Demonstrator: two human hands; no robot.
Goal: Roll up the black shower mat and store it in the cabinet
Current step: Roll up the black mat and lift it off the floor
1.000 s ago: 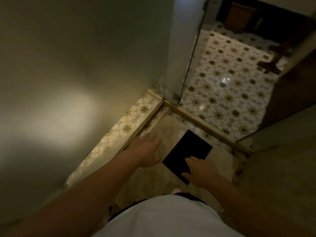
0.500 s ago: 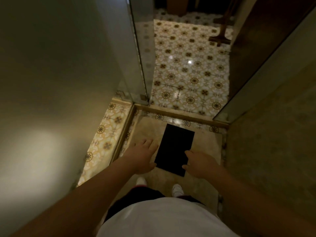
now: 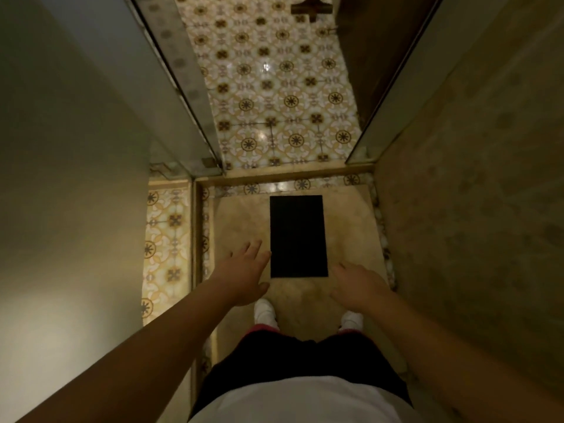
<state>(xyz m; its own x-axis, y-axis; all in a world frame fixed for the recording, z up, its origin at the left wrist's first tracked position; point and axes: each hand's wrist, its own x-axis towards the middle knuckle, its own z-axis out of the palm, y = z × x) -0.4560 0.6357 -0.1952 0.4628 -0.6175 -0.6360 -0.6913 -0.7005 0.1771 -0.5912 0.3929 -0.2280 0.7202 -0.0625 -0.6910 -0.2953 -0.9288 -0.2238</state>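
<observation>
mat (image 3: 298, 236) lies flat on floor; left hand (image 3: 244, 274) and right hand (image 3: 358, 285) spread, empty, flanking it.

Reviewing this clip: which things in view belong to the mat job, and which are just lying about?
Job:
black shower mat, flat on the shower floor
left hand, open
right hand, open

Lying about:
glass panel
patterned tile floor
dark stand base

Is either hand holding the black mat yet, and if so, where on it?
Nothing is held. The left hand and right hand are open above the floor, either side of the flat black mat.
</observation>
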